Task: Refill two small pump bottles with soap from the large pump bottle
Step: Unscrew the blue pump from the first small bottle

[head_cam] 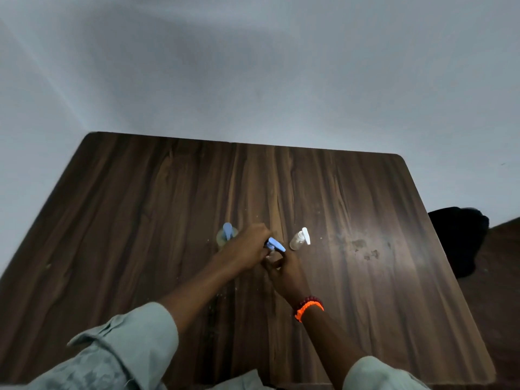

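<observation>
A small clear bottle with a blue pump head (275, 245) stands in the middle of the table. My left hand (249, 247) is closed around its pump collar from the left. My right hand (284, 273) grips the bottle's body from below, hiding most of it. Behind my left hand stands the large bottle (226, 235), with a blue pump and a greenish body, partly covered by my knuckles. A second small clear bottle with a white pump (300, 239) stands free just to the right of my hands.
The dark wood-grain table (140, 220) stands against a pale wall. Smudges and stains (365, 250) mark the surface right of the bottles. A black object (455, 237) sits beyond the table's right edge.
</observation>
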{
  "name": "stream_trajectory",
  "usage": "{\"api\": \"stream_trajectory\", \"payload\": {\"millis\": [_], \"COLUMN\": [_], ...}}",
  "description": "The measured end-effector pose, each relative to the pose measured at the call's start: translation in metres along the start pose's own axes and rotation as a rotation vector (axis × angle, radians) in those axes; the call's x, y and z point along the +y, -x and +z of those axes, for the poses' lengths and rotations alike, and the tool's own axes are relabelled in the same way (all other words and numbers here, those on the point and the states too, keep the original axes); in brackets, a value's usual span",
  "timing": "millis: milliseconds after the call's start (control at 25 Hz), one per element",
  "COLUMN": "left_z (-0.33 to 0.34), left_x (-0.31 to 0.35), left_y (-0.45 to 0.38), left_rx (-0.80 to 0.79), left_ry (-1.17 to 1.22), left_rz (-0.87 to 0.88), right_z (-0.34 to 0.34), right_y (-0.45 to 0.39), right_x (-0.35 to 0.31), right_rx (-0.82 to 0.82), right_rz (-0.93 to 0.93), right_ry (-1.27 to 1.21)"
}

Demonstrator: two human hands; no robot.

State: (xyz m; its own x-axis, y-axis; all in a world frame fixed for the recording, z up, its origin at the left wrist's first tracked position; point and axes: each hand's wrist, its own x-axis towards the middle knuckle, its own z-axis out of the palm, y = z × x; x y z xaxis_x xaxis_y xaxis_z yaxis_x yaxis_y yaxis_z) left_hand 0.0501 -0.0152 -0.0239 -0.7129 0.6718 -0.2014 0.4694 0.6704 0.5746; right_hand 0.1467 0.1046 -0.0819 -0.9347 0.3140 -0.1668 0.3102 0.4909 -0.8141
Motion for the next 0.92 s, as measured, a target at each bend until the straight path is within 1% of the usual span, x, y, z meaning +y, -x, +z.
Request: {"api": "stream_trajectory", "payload": {"millis": [80,200,360,440,520,640,680,800,920], "left_z": [0.015,0.040,0.057,0.057,0.056,0.052,0.051,0.053,0.053], "left_x": [-0.001,-0.003,0.003,0.005,0.002,-0.004,-0.006,-0.011,-0.011], "left_y": [0.024,0.053,0.073,0.078,0.082,0.099,0.102,0.111,0.110], "left_rx": [0.043,0.171,0.348,0.394,0.362,0.237,0.242,0.344,0.320], "left_ry": [0.074,0.177,0.290,0.385,0.556,0.742,0.756,0.762,0.831], "left_rz": [0.013,-0.010,-0.238,-0.334,-0.344,-0.263,-0.242,-0.246,-0.229], "right_z": [0.001,0.004,0.011,0.013,0.010,0.004,0.002,-0.001,0.000], "right_y": [0.020,0.045,0.069,0.078,0.082,0.084,0.085,0.091,0.094], "right_x": [0.008,0.010,0.000,-0.003,-0.004,-0.009,-0.010,-0.014,-0.017], "right_rx": [0.006,0.025,0.021,0.004,-0.012,0.005,0.014,0.026,-0.041], "right_rz": [-0.026,-0.084,-0.090,-0.088,-0.082,-0.097,-0.103,-0.097,-0.142], "right_ry": [0.022,0.013,0.024,0.029,0.014,-0.004,-0.003,-0.025,0.012]}}
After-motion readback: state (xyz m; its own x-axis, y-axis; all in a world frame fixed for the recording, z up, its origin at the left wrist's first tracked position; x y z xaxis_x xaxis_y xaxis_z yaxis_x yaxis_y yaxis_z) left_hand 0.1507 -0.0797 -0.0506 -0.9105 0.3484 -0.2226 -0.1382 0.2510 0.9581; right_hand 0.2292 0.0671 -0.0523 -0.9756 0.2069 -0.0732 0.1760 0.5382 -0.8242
